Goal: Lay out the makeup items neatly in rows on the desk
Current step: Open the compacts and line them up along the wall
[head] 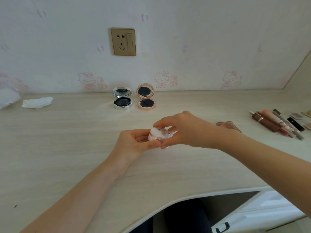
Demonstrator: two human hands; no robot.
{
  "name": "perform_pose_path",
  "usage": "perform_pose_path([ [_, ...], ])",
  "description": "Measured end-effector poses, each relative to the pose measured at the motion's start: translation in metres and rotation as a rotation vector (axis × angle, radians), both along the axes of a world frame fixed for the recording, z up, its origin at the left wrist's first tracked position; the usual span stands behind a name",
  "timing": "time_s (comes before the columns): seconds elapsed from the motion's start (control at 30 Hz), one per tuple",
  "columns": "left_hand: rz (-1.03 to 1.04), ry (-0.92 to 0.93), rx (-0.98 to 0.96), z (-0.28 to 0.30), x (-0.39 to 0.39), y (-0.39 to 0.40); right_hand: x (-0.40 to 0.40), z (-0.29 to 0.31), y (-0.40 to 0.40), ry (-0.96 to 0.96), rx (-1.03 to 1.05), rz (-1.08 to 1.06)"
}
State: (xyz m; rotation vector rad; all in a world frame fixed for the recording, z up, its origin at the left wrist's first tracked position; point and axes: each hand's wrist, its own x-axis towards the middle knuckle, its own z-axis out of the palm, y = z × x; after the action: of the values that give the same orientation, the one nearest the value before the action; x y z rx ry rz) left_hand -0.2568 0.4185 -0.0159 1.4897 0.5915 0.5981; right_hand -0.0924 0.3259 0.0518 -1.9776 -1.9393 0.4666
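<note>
A round white compact [160,134] with a rose-gold floral lid sits between both hands above the middle of the desk [67,140], its lid down as far as the view shows. The left hand [134,142] cups it from the left, fingers curled against its side and thumb running under its near edge. The right hand [183,130] closes over it from the right, fingertips pinching the far rim of the lid and thumb pressed on the near rim, so the fingers of both hands are clamped on the one compact. Beyond the fingertips, well apart from them and by the wall, stand two open compacts side by side: a silver one [122,98] on the left and a rose-gold one [146,96] on the right, each with its lid upright. Just behind the right wrist lies one small pinkish case [227,124]. Farther right of that hand lies a cluster of lipsticks and pencils [277,123], too crowded to count. Far to the left of the left hand lies one crumpled tissue [37,102].
</note>
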Motion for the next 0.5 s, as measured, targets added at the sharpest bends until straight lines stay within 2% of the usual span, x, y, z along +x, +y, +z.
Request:
perform_pose_path([
  [0.5, 0.011, -0.005, 0.03, -0.0031, 0.0002, 0.0028, -0.0031, 0.0073, 0.0044, -0.031, -0.092, 0.059],
])
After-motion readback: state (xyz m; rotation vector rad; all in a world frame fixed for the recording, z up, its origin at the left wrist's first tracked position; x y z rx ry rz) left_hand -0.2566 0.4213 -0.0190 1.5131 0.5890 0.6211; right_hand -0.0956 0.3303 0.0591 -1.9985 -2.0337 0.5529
